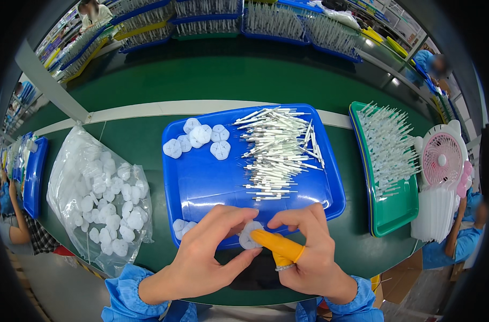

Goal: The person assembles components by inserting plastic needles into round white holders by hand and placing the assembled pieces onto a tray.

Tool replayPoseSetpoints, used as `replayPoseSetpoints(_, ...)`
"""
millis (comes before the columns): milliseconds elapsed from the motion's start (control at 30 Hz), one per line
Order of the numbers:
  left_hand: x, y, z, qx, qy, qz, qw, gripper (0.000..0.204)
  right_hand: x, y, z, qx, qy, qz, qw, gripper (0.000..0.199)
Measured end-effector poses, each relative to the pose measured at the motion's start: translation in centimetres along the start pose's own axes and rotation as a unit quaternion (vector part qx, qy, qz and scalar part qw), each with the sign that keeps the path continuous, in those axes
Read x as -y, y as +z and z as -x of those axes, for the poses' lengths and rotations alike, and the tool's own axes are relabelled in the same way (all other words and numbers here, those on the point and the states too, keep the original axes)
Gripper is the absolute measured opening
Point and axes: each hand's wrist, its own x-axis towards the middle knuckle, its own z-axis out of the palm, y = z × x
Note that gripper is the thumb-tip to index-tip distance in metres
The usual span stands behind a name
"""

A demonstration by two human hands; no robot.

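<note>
My left hand (199, 260) pinches a small pale blue-white scalloped disc (249, 236) between thumb and index finger, over the near edge of a blue tray (207, 180). From the other side my right hand (311, 260) presses a yellow-sleeved fingertip onto the disc; a second yellow finger sleeve shows below. Whether a thin stick is at the disc as well, I cannot tell. Similar discs (200, 134) lie at the tray's far left, and a few more (181, 227) sit by its near left corner. White sticks with thin metal ends (276, 153) are heaped on the tray's right side.
A clear plastic bag of discs (108, 204) lies left of the tray. To the right stand a green tray of upright sticks (386, 155), a pink-and-white fan (442, 155) and stacked white plastic pieces (435, 212). Stacked stick trays (276, 24) line the far side; other people sit around.
</note>
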Motion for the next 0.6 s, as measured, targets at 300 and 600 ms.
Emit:
replayPoseSetpoints(300, -0.15, 0.14, -0.04, 0.015, 0.007, -0.011, 1.0, 0.057, -0.13, -0.25, 0.22, 0.036, 0.008, -0.01, 0.999, 0.046)
replayPoseSetpoints(600, 0.14, 0.28, 0.07, 0.008, -0.004, -0.001, 1.0, 0.058, -0.31, -0.21, 0.46, 0.011, 0.037, 0.018, 0.999, 0.039)
